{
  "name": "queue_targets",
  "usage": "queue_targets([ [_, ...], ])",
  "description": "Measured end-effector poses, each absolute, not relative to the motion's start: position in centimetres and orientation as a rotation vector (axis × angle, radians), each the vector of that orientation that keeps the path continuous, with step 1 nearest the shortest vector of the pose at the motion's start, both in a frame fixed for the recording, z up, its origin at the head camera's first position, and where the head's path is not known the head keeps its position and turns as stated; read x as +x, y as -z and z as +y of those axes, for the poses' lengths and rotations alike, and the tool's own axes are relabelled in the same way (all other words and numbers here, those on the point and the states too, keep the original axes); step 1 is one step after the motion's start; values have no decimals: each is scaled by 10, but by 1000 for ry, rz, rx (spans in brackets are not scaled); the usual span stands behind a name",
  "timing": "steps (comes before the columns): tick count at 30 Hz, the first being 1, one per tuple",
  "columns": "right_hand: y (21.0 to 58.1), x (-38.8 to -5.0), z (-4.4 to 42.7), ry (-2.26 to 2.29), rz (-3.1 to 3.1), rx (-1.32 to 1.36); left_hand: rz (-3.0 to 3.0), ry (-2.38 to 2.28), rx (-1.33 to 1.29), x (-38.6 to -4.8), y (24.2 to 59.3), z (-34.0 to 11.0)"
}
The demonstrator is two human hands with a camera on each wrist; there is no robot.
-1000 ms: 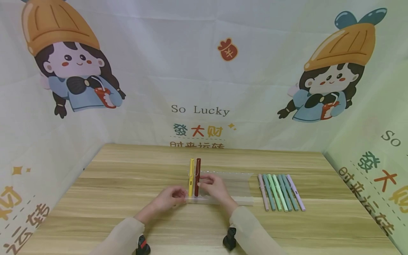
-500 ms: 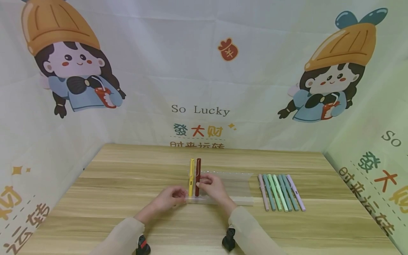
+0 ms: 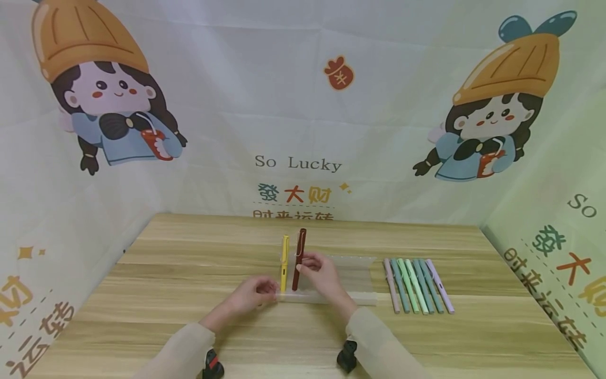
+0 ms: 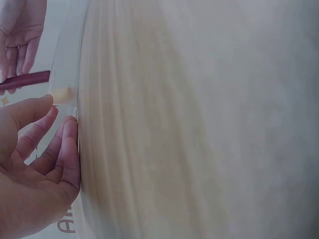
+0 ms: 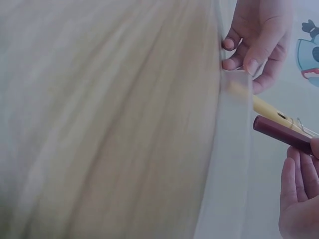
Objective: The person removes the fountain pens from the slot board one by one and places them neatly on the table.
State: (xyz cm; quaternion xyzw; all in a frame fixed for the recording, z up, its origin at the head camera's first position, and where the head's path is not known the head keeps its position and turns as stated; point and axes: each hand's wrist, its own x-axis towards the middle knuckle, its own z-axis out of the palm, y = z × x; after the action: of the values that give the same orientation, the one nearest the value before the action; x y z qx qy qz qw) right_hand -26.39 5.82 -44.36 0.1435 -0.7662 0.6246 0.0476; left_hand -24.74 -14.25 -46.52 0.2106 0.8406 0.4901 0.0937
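Observation:
My right hand [image 3: 321, 273] pinches a dark red pen [image 3: 299, 260], its clip end up and tilted slightly right. In the right wrist view the pen's lower end [image 5: 269, 127] is clear of the translucent strip. A yellow pen [image 3: 284, 263] lies at the left end of the clear plastic holder [image 3: 350, 273], its lower end behind the holder's translucent front strip [image 3: 331, 298]. My left hand [image 3: 253, 295] pinches that strip's left end; in the left wrist view the thumb [image 4: 37, 107] is beside the yellow pen's end.
Right of the holder, several pens [image 3: 416, 287] in pink, teal, green and lilac lie side by side on the wooden table [image 3: 189, 263]. A printed cloth [image 3: 303, 131] hangs behind and at both sides. Black wrist devices [image 3: 347, 355] sit under the sleeves.
The dark red pen has moved a little right and up in my right hand, tilting and leaving a wider gap from the yellow pen. My left hand stays in place.

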Motion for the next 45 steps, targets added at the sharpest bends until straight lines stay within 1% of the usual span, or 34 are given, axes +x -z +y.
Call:
queue_targets([
  [8,437,-260,72,-1888,-2368,380,2503,-1441,652,-247,465,-142],
  [12,438,-259,81,-1883,-2388,338,2494,-1459,667,-241,456,-140],
  [15,439,-258,89,-1871,-2391,322,2485,-1475,668,-242,456,-140],
  [19,440,-256,100,-1830,-2385,333,2484,-1482,653,-248,465,-142],
  [33,437,-248,134,-1737,-2407,289,2489,-1475,653,-248,466,-143],
  [45,433,-242,171,-1632,-2493,183,2486,-1480,657,-249,467,-142],
])
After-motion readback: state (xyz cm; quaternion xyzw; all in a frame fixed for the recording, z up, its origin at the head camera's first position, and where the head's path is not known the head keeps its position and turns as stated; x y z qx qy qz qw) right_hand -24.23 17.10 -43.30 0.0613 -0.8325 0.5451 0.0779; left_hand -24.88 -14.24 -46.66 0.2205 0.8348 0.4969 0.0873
